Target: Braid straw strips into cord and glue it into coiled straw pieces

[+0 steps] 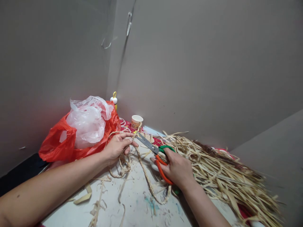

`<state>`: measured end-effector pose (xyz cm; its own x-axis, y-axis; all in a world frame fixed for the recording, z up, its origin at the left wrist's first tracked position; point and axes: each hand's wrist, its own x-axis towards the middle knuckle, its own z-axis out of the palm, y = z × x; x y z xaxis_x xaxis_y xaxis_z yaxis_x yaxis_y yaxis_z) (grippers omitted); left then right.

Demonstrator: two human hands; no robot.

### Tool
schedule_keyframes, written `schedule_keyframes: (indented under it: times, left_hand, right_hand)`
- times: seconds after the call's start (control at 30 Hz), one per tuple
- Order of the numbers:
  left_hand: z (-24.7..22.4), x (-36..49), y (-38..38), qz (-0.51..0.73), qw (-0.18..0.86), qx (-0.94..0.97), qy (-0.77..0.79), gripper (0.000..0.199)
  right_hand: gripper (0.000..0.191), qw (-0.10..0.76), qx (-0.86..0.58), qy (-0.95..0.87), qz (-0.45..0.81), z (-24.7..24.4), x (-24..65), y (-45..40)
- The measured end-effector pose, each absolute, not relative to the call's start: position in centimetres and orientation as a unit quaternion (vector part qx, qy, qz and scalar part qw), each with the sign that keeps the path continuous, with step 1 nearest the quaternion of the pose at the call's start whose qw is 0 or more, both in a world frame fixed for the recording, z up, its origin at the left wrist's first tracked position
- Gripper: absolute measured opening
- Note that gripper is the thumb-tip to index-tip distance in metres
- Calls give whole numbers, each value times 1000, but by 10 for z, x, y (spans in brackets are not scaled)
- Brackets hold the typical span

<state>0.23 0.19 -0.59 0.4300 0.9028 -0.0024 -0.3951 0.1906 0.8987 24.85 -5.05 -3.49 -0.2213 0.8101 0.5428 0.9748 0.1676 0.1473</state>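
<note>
A braided straw cord (147, 178) is pinched in the fingers of my left hand (120, 146), and its length loops down onto the white tabletop. My right hand (178, 166) grips scissors (151, 147) with one green and one orange handle. The blades point left, their tips touching or very close to the cord beside my left fingertips. I cannot tell whether the blades are apart. More braid lies coiled under my left hand, partly hidden by it.
A large heap of dry straw strips (224, 173) covers the right side. At the left stands a red plastic bag (59, 138) with a white plastic bag (88, 123) in it. Behind are a paper cup (137, 121) and a yellow-and-white bottle (114, 101). Straw scraps (84, 197) litter the tabletop (134, 214).
</note>
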Motion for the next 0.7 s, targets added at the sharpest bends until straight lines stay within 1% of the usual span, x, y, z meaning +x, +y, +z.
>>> schedule_keyframes:
  times: [0.2,0.4,0.57,0.7]
  left_hand:
    - [-7,3,2,456,715,445,288,32]
    - [-5,4,0,454,722,434,291,28]
    - [-4,3,1,455,722,433,290,32]
    - [-5,3,1,457,720,435,289,31]
  right_hand:
    - [41,173,-592,-747,-250,-34,249,-50]
    - [38,197,-564,-759,-260,-34,246,-50]
    - [40,194,-599,-731,-261,-37,251,-49]
    - [42,185,-612,-728,-246,-40,253,-48]
